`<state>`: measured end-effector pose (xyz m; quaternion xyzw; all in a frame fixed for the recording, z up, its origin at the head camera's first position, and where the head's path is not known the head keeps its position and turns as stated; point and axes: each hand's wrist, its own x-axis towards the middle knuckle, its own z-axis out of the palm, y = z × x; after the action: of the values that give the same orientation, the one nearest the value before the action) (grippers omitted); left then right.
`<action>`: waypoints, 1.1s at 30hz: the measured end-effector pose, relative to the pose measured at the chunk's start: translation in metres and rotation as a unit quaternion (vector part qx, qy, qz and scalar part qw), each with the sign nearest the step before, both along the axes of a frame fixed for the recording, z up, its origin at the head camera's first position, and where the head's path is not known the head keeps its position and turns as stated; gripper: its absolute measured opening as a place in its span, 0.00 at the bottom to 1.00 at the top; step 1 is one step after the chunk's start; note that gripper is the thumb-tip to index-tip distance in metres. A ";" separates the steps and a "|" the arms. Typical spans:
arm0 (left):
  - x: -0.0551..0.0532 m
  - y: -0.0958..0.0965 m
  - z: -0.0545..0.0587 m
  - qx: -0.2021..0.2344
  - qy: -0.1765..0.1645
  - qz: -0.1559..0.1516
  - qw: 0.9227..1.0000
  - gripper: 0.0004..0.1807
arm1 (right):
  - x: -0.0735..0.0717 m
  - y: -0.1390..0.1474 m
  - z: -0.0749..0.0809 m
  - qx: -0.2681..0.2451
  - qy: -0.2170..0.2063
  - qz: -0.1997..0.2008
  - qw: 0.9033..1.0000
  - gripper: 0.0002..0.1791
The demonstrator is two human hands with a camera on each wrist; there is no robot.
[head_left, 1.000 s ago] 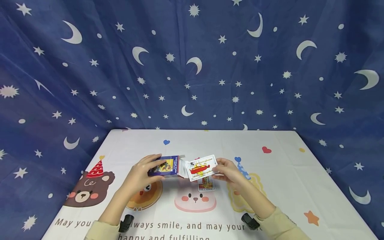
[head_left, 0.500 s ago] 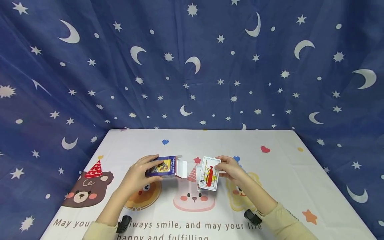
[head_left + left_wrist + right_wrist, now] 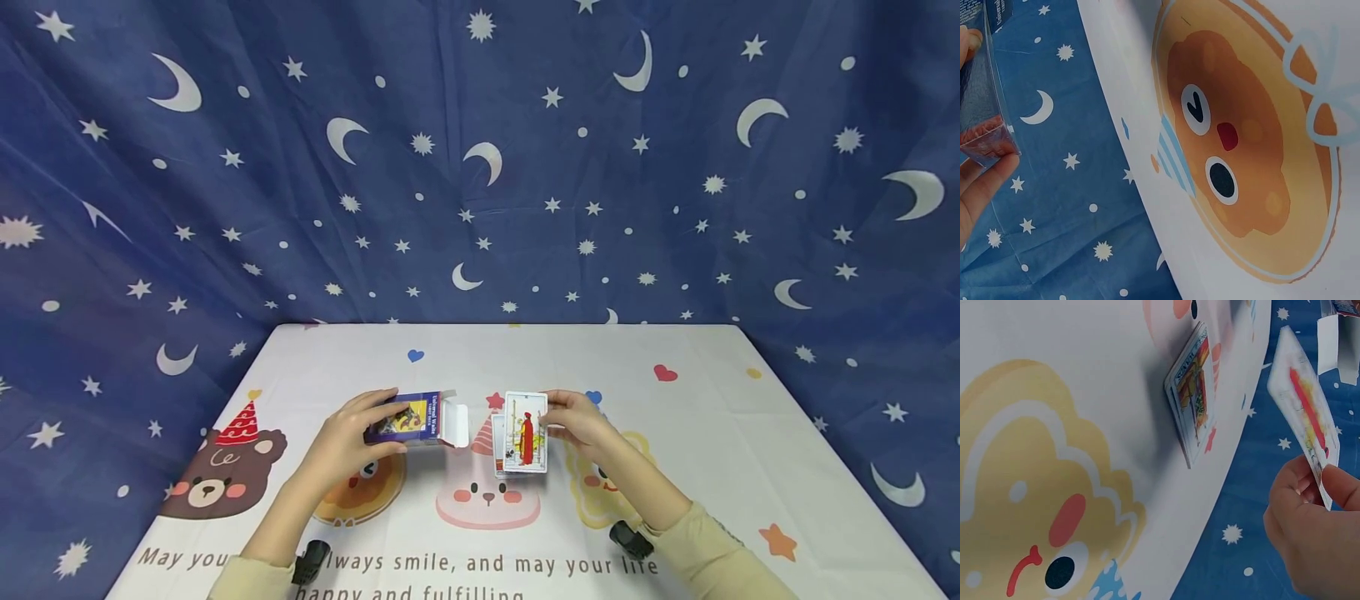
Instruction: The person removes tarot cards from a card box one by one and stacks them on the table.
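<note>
My left hand (image 3: 356,433) grips a blue "Universal Waite" tarot card box (image 3: 431,417), its white end flap (image 3: 455,423) folded open toward the right. In the left wrist view the fingers (image 3: 988,184) hold the box (image 3: 982,94) at its edges. Between thumb and fingers my right hand (image 3: 581,421) pinches a tarot card (image 3: 527,433) with a red-robed figure, face up. Below that card lies a small stack of cards (image 3: 1191,394) on the table, mostly covered by it in the head view. The right wrist view shows the held card (image 3: 1304,400) raised apart from the stack.
A white tablecloth (image 3: 375,500) printed with cartoon animals and lettering covers the table. Behind and beside it hangs a dark blue curtain (image 3: 480,208) with moons and stars. Each wrist wears a black camera mount (image 3: 630,540).
The right hand has drawn the card from beside the box flap to the right, turned it upright and brought it over the stack. The left hand stays on the box.
</note>
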<state>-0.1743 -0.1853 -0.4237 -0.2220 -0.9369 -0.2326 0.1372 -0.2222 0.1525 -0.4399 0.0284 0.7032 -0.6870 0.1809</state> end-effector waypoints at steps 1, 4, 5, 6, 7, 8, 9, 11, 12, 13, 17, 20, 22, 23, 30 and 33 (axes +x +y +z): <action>0.000 0.000 0.000 0.001 -0.001 -0.001 1.000 0.33 | 0.000 0.000 -0.001 -0.002 -0.002 -0.002 1.000 0.22; 0.000 0.001 0.000 0.003 -0.001 -0.002 1.000 0.33 | 0.000 0.001 -0.003 -0.003 0.000 -0.002 1.000 0.23; 0.001 0.001 0.000 0.003 -0.001 -0.003 1.000 0.33 | 0.001 0.001 -0.004 -0.005 0.000 -0.003 1.000 0.23; 0.001 0.001 0.000 0.002 0.000 -0.003 1.000 0.33 | 0.001 0.001 -0.005 -0.005 0.002 -0.004 1.000 0.23; 0.001 0.001 0.000 0.001 0.001 -0.004 1.000 0.33 | 0.001 0.001 -0.006 -0.006 0.004 -0.005 1.000 0.23; 0.001 0.001 0.000 0.000 0.001 -0.004 1.000 0.33 | 0.002 0.002 -0.007 -0.009 0.006 -0.007 1.000 0.24; 0.002 0.001 0.000 -0.002 0.001 -0.004 1.000 0.33 | 0.002 0.002 -0.008 -0.011 0.010 -0.006 1.000 0.24; 0.002 0.000 0.000 -0.004 0.001 -0.004 1.000 0.33 | 0.003 0.002 -0.009 -0.017 0.013 -0.009 1.000 0.24; 0.002 0.000 0.000 -0.004 0.001 -0.004 1.000 0.33 | 0.003 0.001 -0.010 -0.020 0.015 -0.012 1.000 0.24; 0.002 0.001 0.000 -0.004 0.001 -0.004 1.000 0.33 | 0.003 0.001 -0.011 -0.022 0.017 -0.013 1.000 0.24; 0.003 0.002 -0.001 -0.002 0.000 -0.003 1.000 0.33 | 0.004 0.000 -0.013 -0.018 0.019 -0.028 0.999 0.23; 0.002 0.002 -0.001 0.000 0.001 -0.002 1.000 0.33 | 0.004 -0.001 -0.014 -0.003 0.016 -0.041 0.999 0.21; 0.002 0.003 -0.001 -0.001 0.000 -0.001 1.000 0.33 | 0.004 -0.001 -0.015 0.012 0.014 -0.047 0.999 0.19; 0.002 0.003 -0.001 -0.001 -0.002 0.000 1.000 0.33 | 0.004 -0.001 -0.015 0.019 0.016 -0.048 0.999 0.18; 0.004 0.005 0.000 0.002 -0.016 0.005 1.000 0.33 | 0.002 0.000 -0.021 0.070 0.004 -0.060 0.996 0.11; 0.005 0.005 0.000 0.004 -0.019 0.005 1.000 0.33 | 0.002 -0.001 -0.024 0.092 0.003 -0.068 0.993 0.08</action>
<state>-0.1695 -0.1801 -0.4239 -0.2121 -0.9397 -0.2395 0.1212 -0.2207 0.1513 -0.4637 0.0908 0.7602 -0.6304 0.1281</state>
